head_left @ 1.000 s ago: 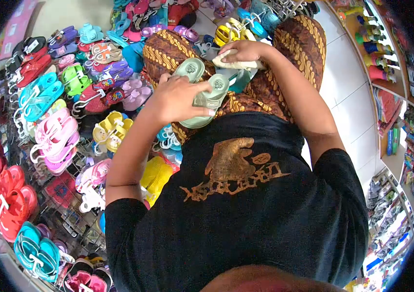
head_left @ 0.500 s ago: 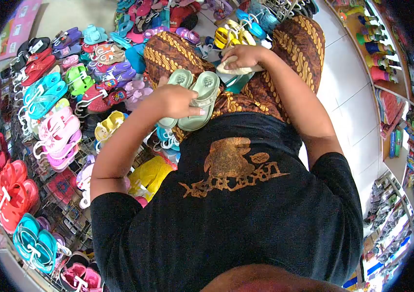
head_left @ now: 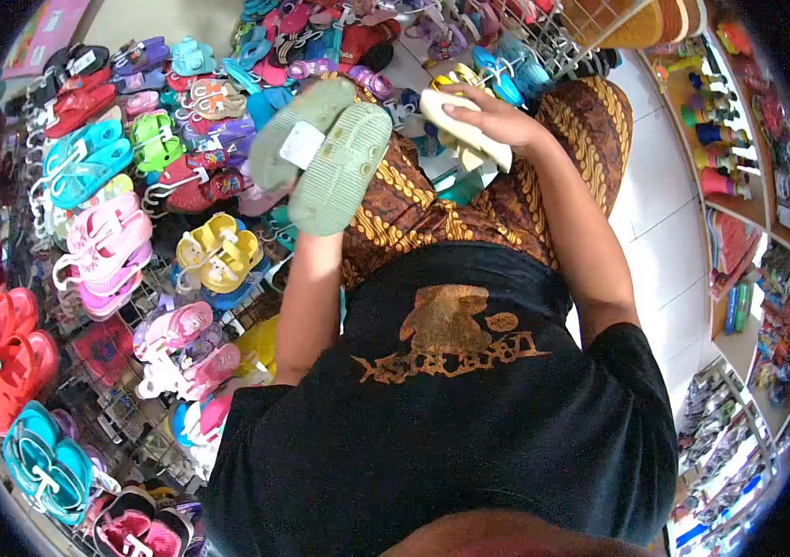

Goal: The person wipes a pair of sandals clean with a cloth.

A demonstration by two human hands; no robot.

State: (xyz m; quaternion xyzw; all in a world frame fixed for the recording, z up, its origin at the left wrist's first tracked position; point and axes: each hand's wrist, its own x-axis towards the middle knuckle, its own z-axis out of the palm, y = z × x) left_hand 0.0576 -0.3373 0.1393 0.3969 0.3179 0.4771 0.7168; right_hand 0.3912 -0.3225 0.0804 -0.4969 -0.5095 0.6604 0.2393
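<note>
Shoe shop. L hand, hidden, holds pale green rubber sandal pair [head_left: 322,160] beside wire rack [head_left: 124,406]; R hand [head_left: 492,116] grips cream rubber sandal [head_left: 458,130]. One-handed, pair may slip, snagging rack.

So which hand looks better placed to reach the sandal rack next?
Probably left. The left arm holds the green sandals up right beside the rack, which is on that side. The right hand grips cream sandals over the lap, farther from the rack.
</note>
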